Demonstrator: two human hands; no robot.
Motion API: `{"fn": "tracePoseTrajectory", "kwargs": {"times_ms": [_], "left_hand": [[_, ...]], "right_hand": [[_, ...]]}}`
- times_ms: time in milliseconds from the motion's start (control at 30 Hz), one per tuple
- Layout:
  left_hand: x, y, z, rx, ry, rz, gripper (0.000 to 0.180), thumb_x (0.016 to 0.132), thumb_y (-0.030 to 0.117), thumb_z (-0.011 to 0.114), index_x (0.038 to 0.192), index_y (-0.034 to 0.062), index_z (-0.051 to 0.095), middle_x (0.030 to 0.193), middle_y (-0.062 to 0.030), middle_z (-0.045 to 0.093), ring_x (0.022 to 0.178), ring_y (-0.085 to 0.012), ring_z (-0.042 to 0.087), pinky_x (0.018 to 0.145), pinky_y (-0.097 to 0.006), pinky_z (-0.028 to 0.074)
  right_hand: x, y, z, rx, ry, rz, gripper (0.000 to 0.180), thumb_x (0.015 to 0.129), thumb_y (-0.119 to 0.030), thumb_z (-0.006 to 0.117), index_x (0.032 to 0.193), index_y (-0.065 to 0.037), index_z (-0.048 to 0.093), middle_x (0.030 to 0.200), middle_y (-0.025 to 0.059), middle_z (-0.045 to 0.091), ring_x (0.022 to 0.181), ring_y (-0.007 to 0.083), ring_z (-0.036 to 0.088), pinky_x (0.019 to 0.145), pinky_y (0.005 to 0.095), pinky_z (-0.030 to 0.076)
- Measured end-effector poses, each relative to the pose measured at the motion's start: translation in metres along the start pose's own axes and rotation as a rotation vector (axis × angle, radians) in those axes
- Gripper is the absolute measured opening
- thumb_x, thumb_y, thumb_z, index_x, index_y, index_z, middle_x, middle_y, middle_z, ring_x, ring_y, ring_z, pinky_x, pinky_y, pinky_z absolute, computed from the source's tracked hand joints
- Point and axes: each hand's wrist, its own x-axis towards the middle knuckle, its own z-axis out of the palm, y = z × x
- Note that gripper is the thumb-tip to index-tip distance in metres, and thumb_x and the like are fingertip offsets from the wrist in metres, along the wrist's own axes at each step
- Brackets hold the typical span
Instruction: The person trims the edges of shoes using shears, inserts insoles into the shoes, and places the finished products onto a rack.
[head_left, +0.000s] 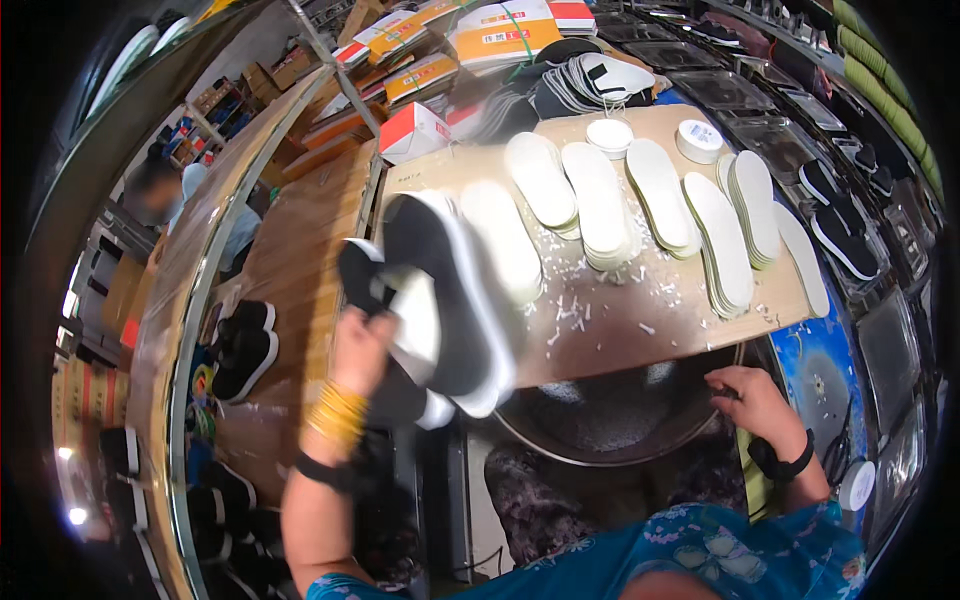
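Note:
A pair of black shoes [440, 265] with white soles is gripped in my left hand [362, 350], raised over the left edge of the board and blurred by motion. The fingers hook into one shoe's opening, where a white lining shows. At the board's near right edge, my right hand [745, 395] is curled closed beside the rim of a dark round basin [600, 415]; what its fingers hold, if anything, I cannot make out. Several stacks of cream insoles [715, 240] lie across the brown board [590, 352], with white scraps [575, 308] scattered between them.
Two round white tubs [698, 141] stand at the board's far side, one lying among the insoles. Behind are stacked shoe uppers [590, 80] and cartons [505, 35]. A wooden rack [300, 230] holds black shoes at left; black trays [890, 330] line the right. A person [205, 205] is beyond the rack.

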Motion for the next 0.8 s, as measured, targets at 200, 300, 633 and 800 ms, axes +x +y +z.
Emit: {"fn": "tracePoseTrajectory", "kwargs": {"times_ms": [200,300,633,800], "left_hand": [[0.222,-0.153,-0.272,0.513,0.663,-0.178,0.049,0.077,0.045,0.057,0.086,-0.0029,0.058,0.077,-0.0146,0.061,0.069,-0.0284,0.058,0.064,-0.037,0.046],[0.273,-0.092,-0.095,-0.212,0.311,-0.29,0.05,0.074,0.043,0.068,0.105,0.0054,0.054,0.073,-0.002,0.055,0.064,-0.0139,0.052,0.057,-0.027,0.041],[-0.117,0.132,0.19,-0.083,-1.092,0.252,0.022,0.08,0.007,0.058,0.101,-0.0013,0.058,0.089,-0.019,0.062,0.08,-0.028,0.061,0.072,-0.033,0.048],[-0.214,0.071,0.251,0.456,-1.048,0.24,0.035,0.084,0.026,0.056,0.109,0.0019,0.056,0.085,-0.0205,0.059,0.073,-0.0391,0.056,0.064,-0.044,0.046]], "right_hand": [[0.043,-0.002,0.014,-0.054,-0.067,-0.146,0.033,0.068,-0.009,0.067,0.099,-0.002,0.06,0.093,0.016,0.061,0.085,0.0325,0.059,0.076,0.0371,0.048],[0.045,0.024,0.003,-0.106,-0.097,0.021,0.031,0.072,-0.013,0.064,0.1,-0.001,0.059,0.094,0.0176,0.06,0.087,0.0344,0.058,0.078,0.0386,0.047],[0.062,0.205,-0.139,-0.286,0.346,0.206,0.028,0.074,-0.025,0.06,0.096,-0.007,0.058,0.078,0.0167,0.062,0.069,0.0319,0.06,0.063,0.0404,0.046],[0.117,0.35,-0.254,-0.193,0.615,0.234,0.037,0.073,-0.02,0.063,0.104,-0.002,0.054,0.082,0.0152,0.062,0.074,0.0287,0.063,0.066,0.0385,0.049]]}}
